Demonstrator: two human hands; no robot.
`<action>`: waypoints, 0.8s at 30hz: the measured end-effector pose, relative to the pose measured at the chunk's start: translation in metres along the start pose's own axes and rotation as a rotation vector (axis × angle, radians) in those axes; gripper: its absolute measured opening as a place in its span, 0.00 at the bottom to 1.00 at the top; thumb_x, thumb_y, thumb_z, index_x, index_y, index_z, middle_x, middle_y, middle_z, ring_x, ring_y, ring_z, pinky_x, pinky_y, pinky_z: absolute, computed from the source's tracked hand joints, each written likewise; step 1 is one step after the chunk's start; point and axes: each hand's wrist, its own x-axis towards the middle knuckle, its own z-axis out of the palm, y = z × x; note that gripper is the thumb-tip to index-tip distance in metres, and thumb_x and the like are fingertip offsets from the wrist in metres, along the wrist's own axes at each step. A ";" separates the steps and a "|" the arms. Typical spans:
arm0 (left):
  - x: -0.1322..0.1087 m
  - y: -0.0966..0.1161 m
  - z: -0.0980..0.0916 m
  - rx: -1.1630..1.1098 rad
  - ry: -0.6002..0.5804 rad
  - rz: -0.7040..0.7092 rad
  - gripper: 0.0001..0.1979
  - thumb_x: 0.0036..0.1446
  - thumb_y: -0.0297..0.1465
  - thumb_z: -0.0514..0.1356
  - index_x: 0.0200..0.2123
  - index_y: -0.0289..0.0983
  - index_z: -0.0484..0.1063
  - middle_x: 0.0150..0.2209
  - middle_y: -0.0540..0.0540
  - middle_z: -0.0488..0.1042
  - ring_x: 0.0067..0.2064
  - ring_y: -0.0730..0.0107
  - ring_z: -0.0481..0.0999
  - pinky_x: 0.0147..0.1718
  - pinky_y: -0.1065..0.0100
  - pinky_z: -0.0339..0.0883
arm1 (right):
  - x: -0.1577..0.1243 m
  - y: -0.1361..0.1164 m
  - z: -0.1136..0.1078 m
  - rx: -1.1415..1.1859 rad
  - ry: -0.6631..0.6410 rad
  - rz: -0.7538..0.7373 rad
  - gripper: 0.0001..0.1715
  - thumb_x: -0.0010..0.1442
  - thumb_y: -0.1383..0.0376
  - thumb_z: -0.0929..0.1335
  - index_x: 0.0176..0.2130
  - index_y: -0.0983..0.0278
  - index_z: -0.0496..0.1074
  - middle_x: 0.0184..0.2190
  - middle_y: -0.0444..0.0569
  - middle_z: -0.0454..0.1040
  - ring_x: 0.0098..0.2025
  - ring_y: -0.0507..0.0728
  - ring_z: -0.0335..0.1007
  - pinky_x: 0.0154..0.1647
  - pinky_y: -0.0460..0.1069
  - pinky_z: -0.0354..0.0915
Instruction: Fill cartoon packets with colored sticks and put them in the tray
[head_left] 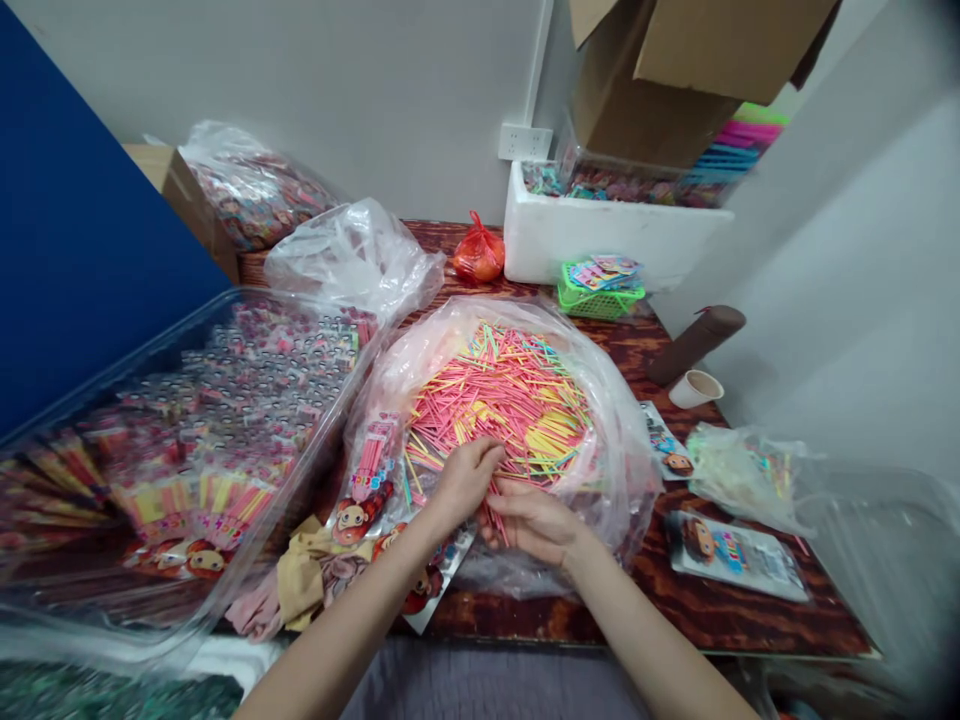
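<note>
In the middle stands a large clear plastic bag [626, 430], spread open round a heap of thin coloured sticks [495, 385], mostly pink and yellow with some green. My right hand [536, 520] is closed round a few pink sticks [496, 522] at the near edge of the heap. Just above it, my left hand [466, 478] has its fingers curled together, touching the upper end of those sticks; its fingertips are hidden. A filled printed packet [367, 480] of pink sticks lies left of my hands. More printed packets [431, 590] are partly covered by my left forearm.
Left is a clear bin [300, 470] of filled packets, with crumpled cloths [304, 575] beside it. Behind are a red bag [480, 252], a green basket [600, 300] and a white foam box [622, 235]. Right are a paper cup [696, 388], a brown bottle [694, 345] and a packet stack [739, 555].
</note>
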 end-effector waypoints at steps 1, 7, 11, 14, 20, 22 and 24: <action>-0.003 0.000 -0.001 0.040 -0.016 0.004 0.12 0.58 0.36 0.55 0.37 0.37 0.76 0.34 0.46 0.79 0.36 0.65 0.76 0.40 0.65 0.68 | 0.000 0.001 0.000 0.007 -0.007 -0.006 0.17 0.51 0.58 0.75 0.34 0.63 0.67 0.24 0.41 0.71 0.24 0.50 0.69 0.27 0.45 0.65; -0.015 0.015 -0.012 0.125 -0.080 0.062 0.16 0.62 0.39 0.53 0.37 0.37 0.77 0.36 0.45 0.79 0.39 0.64 0.77 0.42 0.65 0.67 | 0.000 0.002 0.004 -0.104 0.055 -0.101 0.18 0.51 0.55 0.75 0.33 0.63 0.69 0.22 0.41 0.68 0.23 0.50 0.64 0.26 0.45 0.62; -0.030 0.019 -0.032 0.076 0.136 0.148 0.19 0.64 0.39 0.52 0.54 0.38 0.70 0.53 0.41 0.75 0.53 0.62 0.73 0.52 0.61 0.65 | -0.006 0.007 -0.003 -0.339 0.291 -0.408 0.13 0.57 0.55 0.71 0.35 0.61 0.70 0.28 0.42 0.70 0.31 0.52 0.66 0.35 0.47 0.63; -0.053 0.006 -0.042 0.228 0.244 0.103 0.17 0.64 0.39 0.52 0.50 0.38 0.71 0.49 0.41 0.76 0.50 0.60 0.75 0.50 0.59 0.66 | -0.011 0.022 -0.018 -0.573 0.455 -0.520 0.11 0.60 0.56 0.68 0.34 0.62 0.71 0.32 0.45 0.71 0.36 0.54 0.67 0.41 0.48 0.62; -0.100 -0.033 -0.027 0.696 0.331 0.158 0.18 0.62 0.36 0.55 0.54 0.37 0.68 0.53 0.37 0.71 0.54 0.51 0.70 0.53 0.51 0.63 | -0.016 0.044 -0.029 -0.685 0.548 -0.580 0.09 0.63 0.59 0.65 0.35 0.61 0.71 0.32 0.46 0.74 0.36 0.56 0.69 0.40 0.49 0.63; -0.106 -0.041 -0.022 0.816 0.362 0.140 0.22 0.62 0.37 0.56 0.56 0.36 0.65 0.54 0.35 0.70 0.54 0.48 0.69 0.52 0.50 0.62 | -0.017 0.044 -0.026 -0.703 0.540 -0.593 0.09 0.64 0.60 0.65 0.36 0.61 0.72 0.33 0.46 0.74 0.38 0.56 0.70 0.41 0.49 0.63; -0.106 -0.045 -0.020 0.891 0.374 0.114 0.22 0.62 0.38 0.56 0.56 0.35 0.65 0.51 0.35 0.71 0.52 0.48 0.69 0.50 0.50 0.63 | -0.018 0.043 -0.024 -0.723 0.536 -0.590 0.09 0.64 0.60 0.65 0.36 0.61 0.72 0.33 0.47 0.75 0.39 0.57 0.70 0.42 0.50 0.63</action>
